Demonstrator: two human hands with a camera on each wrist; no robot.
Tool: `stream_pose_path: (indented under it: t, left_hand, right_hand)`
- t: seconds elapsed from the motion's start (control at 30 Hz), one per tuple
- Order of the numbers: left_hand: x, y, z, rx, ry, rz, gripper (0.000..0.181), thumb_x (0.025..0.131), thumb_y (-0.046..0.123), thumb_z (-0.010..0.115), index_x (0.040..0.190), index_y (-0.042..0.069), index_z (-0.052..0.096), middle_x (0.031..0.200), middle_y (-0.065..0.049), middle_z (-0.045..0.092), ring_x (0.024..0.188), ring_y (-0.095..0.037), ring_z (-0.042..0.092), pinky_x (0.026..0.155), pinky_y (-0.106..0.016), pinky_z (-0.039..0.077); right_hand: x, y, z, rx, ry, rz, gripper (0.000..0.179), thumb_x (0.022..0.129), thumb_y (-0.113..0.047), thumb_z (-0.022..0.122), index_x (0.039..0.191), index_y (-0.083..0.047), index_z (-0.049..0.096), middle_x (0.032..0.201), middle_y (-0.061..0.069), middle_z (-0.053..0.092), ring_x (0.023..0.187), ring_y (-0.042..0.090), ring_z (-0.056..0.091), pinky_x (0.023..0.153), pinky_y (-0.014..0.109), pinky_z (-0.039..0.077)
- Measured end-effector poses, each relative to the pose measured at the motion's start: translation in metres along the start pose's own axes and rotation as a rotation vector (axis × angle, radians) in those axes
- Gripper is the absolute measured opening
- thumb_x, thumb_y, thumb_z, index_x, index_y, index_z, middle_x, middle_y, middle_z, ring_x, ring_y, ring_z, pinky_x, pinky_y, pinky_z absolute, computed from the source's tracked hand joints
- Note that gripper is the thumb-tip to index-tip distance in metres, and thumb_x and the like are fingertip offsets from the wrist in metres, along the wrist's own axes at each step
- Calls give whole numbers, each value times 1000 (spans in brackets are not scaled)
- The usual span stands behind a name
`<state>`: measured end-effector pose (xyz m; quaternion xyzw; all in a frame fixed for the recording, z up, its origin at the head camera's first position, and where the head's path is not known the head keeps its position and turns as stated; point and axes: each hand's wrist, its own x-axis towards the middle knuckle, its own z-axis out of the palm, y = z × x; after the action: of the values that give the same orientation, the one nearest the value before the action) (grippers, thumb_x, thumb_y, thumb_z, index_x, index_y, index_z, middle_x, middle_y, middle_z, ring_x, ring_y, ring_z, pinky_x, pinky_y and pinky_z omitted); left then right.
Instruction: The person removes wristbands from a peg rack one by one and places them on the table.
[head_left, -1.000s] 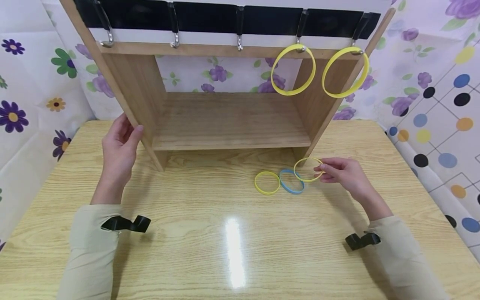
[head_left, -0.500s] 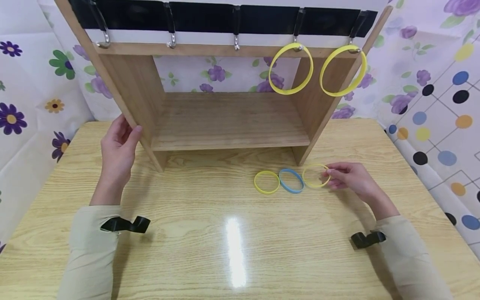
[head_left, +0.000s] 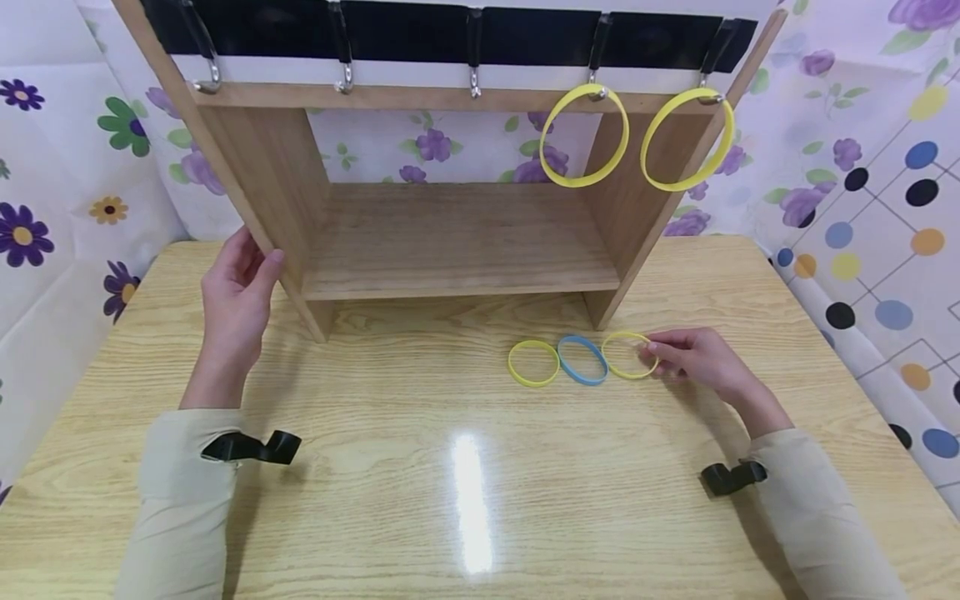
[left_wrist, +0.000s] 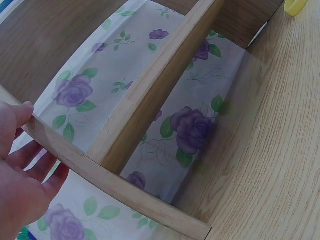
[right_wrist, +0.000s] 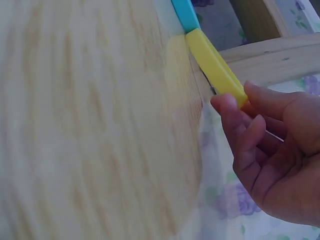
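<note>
My left hand (head_left: 236,308) grips the left side panel of a wooden shelf unit (head_left: 465,242), thumb on its front edge and fingers behind it. In the right wrist view, my right hand (right_wrist: 280,145) pinches a yellow ring (right_wrist: 215,62) between thumb and fingertips. That ring lies low by the table, its left side right at a blue ring (head_left: 583,381). Left of the blue one, another yellow ring (head_left: 534,385) lies flat on the table. Two more yellow rings hang above, one from each of the two rightmost hooks.
A black strip (head_left: 408,33) with several metal hooks runs along the top of the unit; the left hook (head_left: 208,82) and middle hook (head_left: 475,86) bear no ring. The wooden table (head_left: 360,483) reaches to flowered sheeting (head_left: 67,167) at the back and sides.
My right hand has carried its yellow ring right and down, from overlapping the blue ring to a place beside it. The left hand keeps its grip on the panel.
</note>
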<state>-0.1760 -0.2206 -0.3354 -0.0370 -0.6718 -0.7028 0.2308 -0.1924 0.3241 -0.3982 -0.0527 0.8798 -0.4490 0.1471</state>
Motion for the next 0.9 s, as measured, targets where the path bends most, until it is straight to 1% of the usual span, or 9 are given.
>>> stream_pose_path:
  t: [0.1,0.2,0.4,0.5,0.57,0.7,0.8,0.9]
  left_hand:
    - [0,1,1,-2,-8,6,46,96,-1,54,141,7,49,138,-15,49,122,-22,48,100,-24,42]
    - [0,2,1,11,-10,7,46,96,1,55,141,8,49,139,-16,48,122,-22,48,99,-24,42]
    - [0,3,1,27,-6,-5,46,96,2,55,141,9,49,139,-16,48,121,-22,48,99,-22,42]
    - [0,4,1,30,-1,-15,46,96,2,55,142,9,49,139,-16,48,121,-22,48,100,-23,41]
    - [0,4,0,30,2,-19,46,96,2,55,142,9,49,139,-16,48,121,-21,48,101,-24,41]
    - [1,3,0,24,2,-21,47,96,2,55,142,9,49,140,-15,48,122,-20,48,101,-24,41]
    - [1,2,0,16,0,-25,47,96,1,55,142,8,48,141,-15,47,122,-20,48,100,-23,41]
    - [1,1,0,6,-2,-26,48,96,1,55,143,7,47,141,-16,47,123,-20,48,99,-22,41]
  right_hand:
    - [0,0,-1,-7,6,7,41,98,-19,59,125,12,57,96,16,69,74,13,65,63,26,54]
    - [0,0,-1,18,-1,7,41,97,-14,60,125,16,55,95,18,69,75,14,66,67,28,57]
    - [-1,0,-2,25,-5,16,37,96,-8,60,122,17,55,91,16,68,76,14,67,69,30,57]
    - [-1,-1,-3,6,-6,13,36,96,-8,60,122,16,56,92,17,68,77,15,66,69,30,57]
    - [-1,-1,-3,-30,-2,4,36,96,-9,60,122,15,57,93,16,68,78,16,65,68,30,57]
    - [-3,-4,-6,-94,31,-20,34,97,-10,59,122,13,58,93,18,68,79,18,64,66,30,57]
    - [-5,-10,-8,-97,67,-47,34,98,-11,57,122,13,58,99,24,67,81,17,65,67,31,57]
    - [-8,-20,-10,-78,94,-76,37,100,-15,54,124,13,56,108,28,64,83,11,65,69,30,57]
